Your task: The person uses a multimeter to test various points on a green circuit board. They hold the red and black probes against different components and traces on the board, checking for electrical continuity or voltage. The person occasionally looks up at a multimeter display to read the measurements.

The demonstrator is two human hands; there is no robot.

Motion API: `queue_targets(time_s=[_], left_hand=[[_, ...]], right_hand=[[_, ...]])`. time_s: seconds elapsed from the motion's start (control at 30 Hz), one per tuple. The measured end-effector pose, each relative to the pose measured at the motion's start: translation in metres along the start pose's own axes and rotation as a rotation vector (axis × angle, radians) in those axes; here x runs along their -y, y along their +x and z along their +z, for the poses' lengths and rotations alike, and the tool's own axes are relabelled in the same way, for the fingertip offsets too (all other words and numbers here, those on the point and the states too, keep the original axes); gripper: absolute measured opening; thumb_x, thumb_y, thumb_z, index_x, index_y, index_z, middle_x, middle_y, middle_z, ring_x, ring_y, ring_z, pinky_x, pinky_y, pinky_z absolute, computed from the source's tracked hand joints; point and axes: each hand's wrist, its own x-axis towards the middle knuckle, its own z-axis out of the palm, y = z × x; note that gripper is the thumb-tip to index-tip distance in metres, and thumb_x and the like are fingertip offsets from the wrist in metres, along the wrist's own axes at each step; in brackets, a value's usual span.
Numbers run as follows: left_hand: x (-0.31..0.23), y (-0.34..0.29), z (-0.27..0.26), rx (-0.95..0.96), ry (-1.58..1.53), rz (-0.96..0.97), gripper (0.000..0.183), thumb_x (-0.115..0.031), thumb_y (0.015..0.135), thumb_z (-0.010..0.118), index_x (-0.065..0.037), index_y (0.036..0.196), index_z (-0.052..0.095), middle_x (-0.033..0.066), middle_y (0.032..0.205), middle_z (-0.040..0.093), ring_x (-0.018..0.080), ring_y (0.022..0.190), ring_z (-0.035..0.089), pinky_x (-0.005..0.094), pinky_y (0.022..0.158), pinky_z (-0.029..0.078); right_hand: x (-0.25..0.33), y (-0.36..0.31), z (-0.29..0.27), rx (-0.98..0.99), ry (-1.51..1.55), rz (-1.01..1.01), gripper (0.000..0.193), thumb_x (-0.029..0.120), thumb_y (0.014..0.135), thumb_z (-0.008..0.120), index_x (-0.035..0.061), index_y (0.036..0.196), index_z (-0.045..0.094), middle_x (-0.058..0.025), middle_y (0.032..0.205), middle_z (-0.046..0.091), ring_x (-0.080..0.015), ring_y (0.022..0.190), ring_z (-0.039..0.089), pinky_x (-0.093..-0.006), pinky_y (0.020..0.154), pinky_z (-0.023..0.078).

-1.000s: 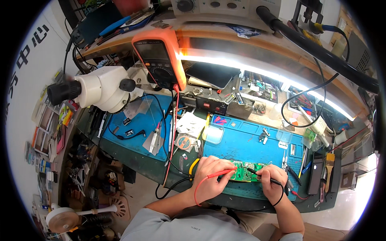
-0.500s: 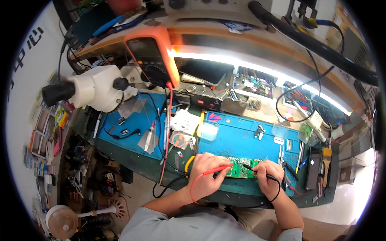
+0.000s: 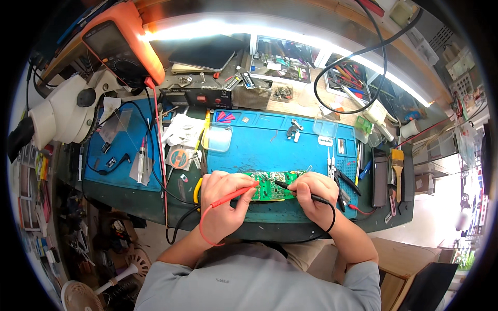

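Head: circuit board between hands.

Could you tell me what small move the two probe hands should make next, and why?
Probably hold both tips steady. The left hand presses the red probe and the right hand the black probe onto the green circuit board, so slipping would break contact.

We see a glossy green circuit board lying on a matt blue rubbery mat. The slim red probe and slim black probe look like smooth plastic. The white microscope at the counter's left edge has a satin painted-metal sheen.
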Motion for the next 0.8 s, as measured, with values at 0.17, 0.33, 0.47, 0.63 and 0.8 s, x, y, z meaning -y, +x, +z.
queue_targets(time_s=[0.17, 0.33, 0.47, 0.63, 0.8], left_hand=[[0.0005, -0.0003, -0.0007, 0.004, -0.002, -0.003, 0.014, -0.008, 0.087, 0.079, -0.012, 0.097, 0.071, -0.0006, 0.100, 0.076, 0.0206, 0.087, 0.060, 0.0359, 0.081, 0.040], [0.0016, -0.0005, -0.0004, 0.001, 0.010, 0.001, 0.015, -0.009, 0.087, 0.079, -0.013, 0.098, 0.072, -0.0027, 0.100, 0.076, 0.0199, 0.087, 0.060, 0.0354, 0.081, 0.040], [0.0001, -0.0001, -0.0013, 0.006, 0.000, -0.007, 0.012, -0.008, 0.087, 0.079, -0.012, 0.096, 0.071, 0.0001, 0.099, 0.076, 0.0208, 0.087, 0.060, 0.0360, 0.081, 0.040], [0.0001, -0.0004, -0.0005, 0.012, 0.004, -0.008, 0.012, -0.008, 0.088, 0.078, -0.012, 0.097, 0.071, 0.0001, 0.100, 0.076, 0.0209, 0.088, 0.060, 0.0359, 0.081, 0.040], [-0.0009, 0.0003, -0.0011, 0.016, 0.010, -0.005, 0.012, -0.007, 0.088, 0.077, -0.011, 0.097, 0.070, 0.0000, 0.100, 0.076, 0.0210, 0.088, 0.059, 0.0363, 0.081, 0.040]], right_hand=[[0.0002, -0.0003, 0.0005, 0.000, -0.009, -0.007, 0.010, 0.002, 0.093, 0.068, 0.0023, 0.083, 0.068, -0.0119, 0.073, 0.068, -0.0281, 0.061, 0.066, -0.0365, 0.058, 0.052], [-0.0007, 0.0006, 0.0008, -0.002, -0.003, -0.022, 0.010, 0.002, 0.093, 0.068, 0.0026, 0.083, 0.068, -0.0121, 0.073, 0.069, -0.0283, 0.062, 0.067, -0.0368, 0.058, 0.053], [-0.0003, 0.0012, 0.0009, -0.004, -0.005, -0.033, 0.010, 0.002, 0.093, 0.068, 0.0027, 0.083, 0.068, -0.0123, 0.073, 0.068, -0.0285, 0.061, 0.066, -0.0369, 0.057, 0.052], [-0.0009, 0.0005, 0.0007, -0.005, -0.014, -0.037, 0.010, 0.002, 0.093, 0.069, 0.0026, 0.083, 0.068, -0.0122, 0.072, 0.068, -0.0285, 0.060, 0.066, -0.0367, 0.057, 0.052], [-0.0014, 0.0005, 0.0012, -0.011, -0.004, -0.039, 0.009, 0.001, 0.092, 0.070, 0.0029, 0.083, 0.068, -0.0116, 0.072, 0.068, -0.0280, 0.061, 0.066, -0.0363, 0.057, 0.052]])
